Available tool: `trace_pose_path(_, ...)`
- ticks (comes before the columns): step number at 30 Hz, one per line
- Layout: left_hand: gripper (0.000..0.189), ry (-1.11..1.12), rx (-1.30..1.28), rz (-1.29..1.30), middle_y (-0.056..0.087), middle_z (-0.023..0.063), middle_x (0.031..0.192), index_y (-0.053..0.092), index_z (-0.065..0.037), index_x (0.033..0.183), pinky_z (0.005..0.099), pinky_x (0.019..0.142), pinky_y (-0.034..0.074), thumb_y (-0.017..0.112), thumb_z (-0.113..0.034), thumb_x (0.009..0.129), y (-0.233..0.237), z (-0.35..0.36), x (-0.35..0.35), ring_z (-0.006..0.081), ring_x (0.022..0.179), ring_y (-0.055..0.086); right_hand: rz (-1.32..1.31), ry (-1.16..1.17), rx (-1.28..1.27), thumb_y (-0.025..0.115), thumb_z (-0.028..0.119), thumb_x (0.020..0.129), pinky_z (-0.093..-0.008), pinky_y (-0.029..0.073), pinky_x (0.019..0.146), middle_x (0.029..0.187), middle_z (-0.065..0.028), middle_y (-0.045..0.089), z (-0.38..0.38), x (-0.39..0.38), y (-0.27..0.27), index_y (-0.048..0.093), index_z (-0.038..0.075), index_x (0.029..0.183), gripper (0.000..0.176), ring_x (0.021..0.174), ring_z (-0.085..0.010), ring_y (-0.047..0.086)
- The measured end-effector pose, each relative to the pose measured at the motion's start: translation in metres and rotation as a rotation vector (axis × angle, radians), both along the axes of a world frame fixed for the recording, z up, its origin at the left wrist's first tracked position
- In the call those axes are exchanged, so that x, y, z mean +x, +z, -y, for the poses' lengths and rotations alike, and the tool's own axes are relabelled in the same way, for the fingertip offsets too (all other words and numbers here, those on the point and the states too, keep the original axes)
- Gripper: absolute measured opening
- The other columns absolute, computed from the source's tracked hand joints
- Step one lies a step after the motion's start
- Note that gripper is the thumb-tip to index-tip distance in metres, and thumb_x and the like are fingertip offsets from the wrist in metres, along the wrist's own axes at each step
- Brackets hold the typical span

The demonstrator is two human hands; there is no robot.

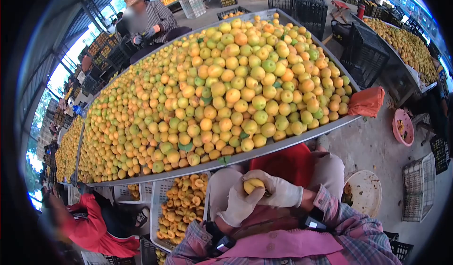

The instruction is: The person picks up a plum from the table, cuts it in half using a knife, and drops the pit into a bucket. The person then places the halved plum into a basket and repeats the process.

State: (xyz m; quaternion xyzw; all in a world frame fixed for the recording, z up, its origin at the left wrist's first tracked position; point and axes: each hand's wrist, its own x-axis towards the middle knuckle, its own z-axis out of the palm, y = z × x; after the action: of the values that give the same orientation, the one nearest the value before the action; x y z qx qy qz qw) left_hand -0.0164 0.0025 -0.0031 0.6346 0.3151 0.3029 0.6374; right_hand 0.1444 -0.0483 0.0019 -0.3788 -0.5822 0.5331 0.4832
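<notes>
Both my hands, in pale work gloves, meet above my lap at the table's near edge. A yellow fruit (253, 185) sits between them. My left hand (239, 202) has its fingers closed on the fruit from the left and below. From the right, my right hand (278, 189) wraps round the same fruit; whether it also holds a tool is hidden. Just beyond the hands lies a big heap of yellow-orange fruits (226, 95) on a metal-edged table (302, 139). A red basin (283, 163) stands between my knees, partly behind my hands.
To the left, a white crate (154, 203) holds halved fruits (181, 203). A co-worker in red (96, 222) sits at lower left, another person (148, 22) across the table. A red cloth bundle (367, 102) hangs at the table corner; right are a white bucket (370, 189) and pink basin (398, 135).
</notes>
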Motion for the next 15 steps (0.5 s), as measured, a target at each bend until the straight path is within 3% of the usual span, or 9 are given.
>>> trace_pose_path(5, 0.035, -0.004, 0.083, -0.06, 0.067, 0.013, 0.088, 0.06, 0.001, 0.105, 0.0324, 0.07, 0.053, 0.071, -0.02, 0.08, -0.003, 0.008, -0.004, 0.022, 0.08, 0.066, -0.051, 0.059, -0.04, 0.068, 0.003, 0.082, -0.0306, 0.042, 0.098, 0.122, -0.0077, 0.051, 0.01, -0.001, -0.004, 0.04, 0.008, 0.132, 0.058, 0.114, -0.0173, 0.051)
trace_pose_path(7, 0.035, -0.007, 0.132, -0.067, 0.067, 0.0149, 0.088, 0.06, 0.001, 0.105, 0.0332, 0.07, 0.053, 0.07, -0.02, 0.079, -0.008, 0.01, -0.002, 0.0246, 0.08, 0.067, -0.226, 0.125, -0.128, 0.07, 0.001, 0.08, -0.0315, 0.037, 0.104, 0.127, -0.0067, 0.048, 0.01, 0.002, -0.001, 0.039, 0.008, 0.134, 0.063, 0.121, -0.017, 0.046)
trace_pose_path(9, 0.036, -0.004, 0.016, -0.095, 0.067, 0.0154, 0.086, 0.06, 0.001, 0.105, 0.034, 0.07, 0.053, 0.07, -0.022, 0.08, -0.006, 0.006, 0.001, 0.0253, 0.08, 0.068, -0.239, 0.127, -0.13, 0.071, 0.001, 0.08, -0.0318, 0.033, 0.107, 0.128, -0.0057, 0.047, 0.008, 0.0, -0.011, 0.039, 0.009, 0.135, 0.064, 0.126, -0.0167, 0.041)
trace_pose_path(11, 0.037, -0.008, 0.05, -0.134, 0.066, 0.0159, 0.089, 0.059, 0.001, 0.107, 0.0346, 0.07, 0.053, 0.069, -0.023, 0.081, -0.003, -0.001, 0.005, 0.0251, 0.082, 0.067, -0.201, -0.033, -0.188, 0.065, 0.005, 0.081, -0.0225, 0.049, 0.067, 0.108, -0.0027, 0.056, 0.006, -0.001, -0.018, 0.041, 0.013, 0.134, 0.059, 0.084, -0.0111, 0.058)
trace_pose_path(12, 0.039, -0.002, 0.068, -0.187, 0.066, 0.0164, 0.091, 0.058, 0.001, 0.11, 0.0352, 0.07, 0.052, 0.068, -0.024, 0.083, -0.002, -0.003, 0.006, 0.0248, 0.084, 0.067, -0.133, -0.033, -0.478, 0.063, 0.008, 0.083, -0.0193, 0.044, 0.049, 0.096, -0.0014, 0.058, 0.009, 0.007, 0.016, 0.04, 0.016, 0.137, 0.06, 0.062, -0.0067, 0.054)
trace_pose_path(15, 0.04, -0.023, 0.106, -0.229, 0.064, 0.0124, 0.097, 0.055, 0.0, 0.116, 0.0333, 0.07, 0.05, 0.065, -0.026, 0.088, 0.007, -0.008, 0.012, 0.0204, 0.087, 0.064, -0.28, -0.117, -0.531, 0.063, 0.01, 0.083, -0.0201, 0.043, 0.044, 0.089, -0.001, 0.058, 0.011, 0.006, 0.017, 0.037, 0.018, 0.141, 0.063, 0.053, -0.0057, 0.052)
